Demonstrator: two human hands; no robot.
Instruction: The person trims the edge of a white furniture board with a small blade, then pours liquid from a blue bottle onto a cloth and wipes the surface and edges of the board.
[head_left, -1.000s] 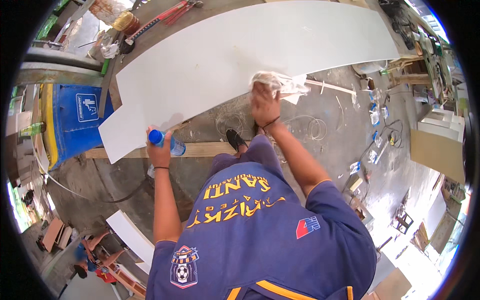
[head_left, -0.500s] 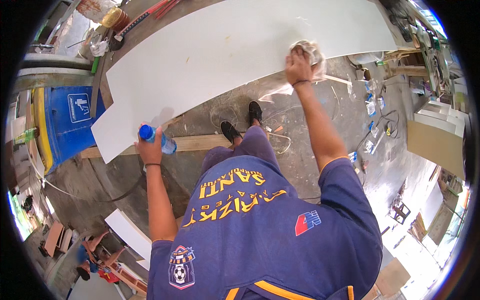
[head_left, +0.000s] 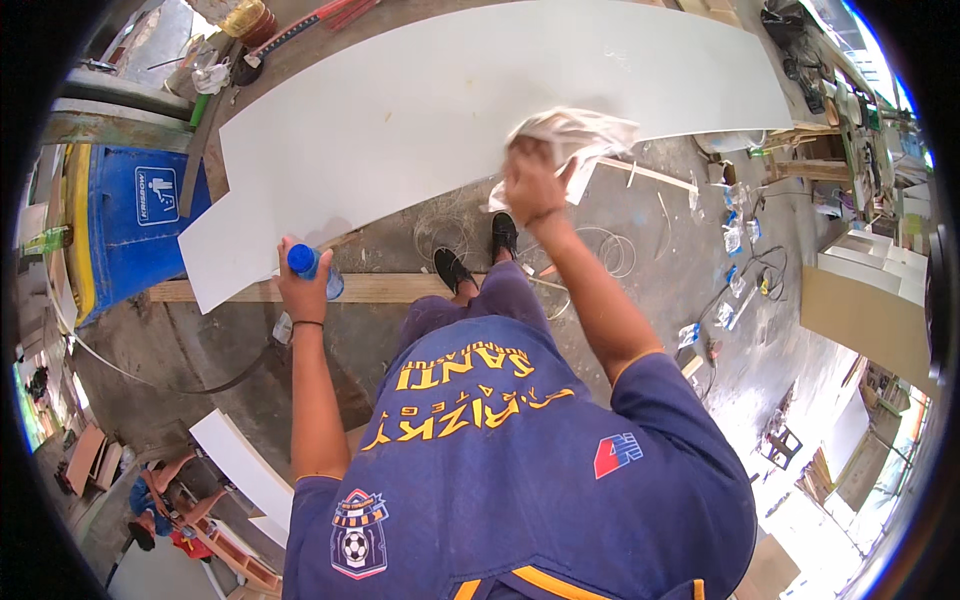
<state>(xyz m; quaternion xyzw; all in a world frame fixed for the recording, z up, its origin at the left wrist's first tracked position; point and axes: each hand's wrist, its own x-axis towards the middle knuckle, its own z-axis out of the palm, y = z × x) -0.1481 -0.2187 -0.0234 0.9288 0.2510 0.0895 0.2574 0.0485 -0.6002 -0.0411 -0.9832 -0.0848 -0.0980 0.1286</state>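
Observation:
A long white panel (head_left: 400, 130) stretches across in front of me, with a few small yellowish marks on its face. My right hand (head_left: 535, 185) presses a whitish cloth (head_left: 585, 130) against the panel near its closer edge; the fingertips are blurred and partly hidden by the cloth's folds. Off to the left, my left hand (head_left: 298, 285) grips a clear plastic bottle with a blue cap (head_left: 301, 258), beside the panel's near left end. Most of the bottle's body is hidden by the fingers.
A blue bin with a yellow rim (head_left: 125, 225) stands left of the panel. A wooden beam (head_left: 385, 288) lies by my feet. Cables and small plastic packets (head_left: 735, 240) litter the floor at right, near a cardboard-coloured box (head_left: 860, 310). Another person (head_left: 160, 500) sits at lower left.
My right hand has swept the cloth leftward and slightly nearer along the panel, and the cloth now spreads out to the right of it. My left hand keeps hold of the bottle.

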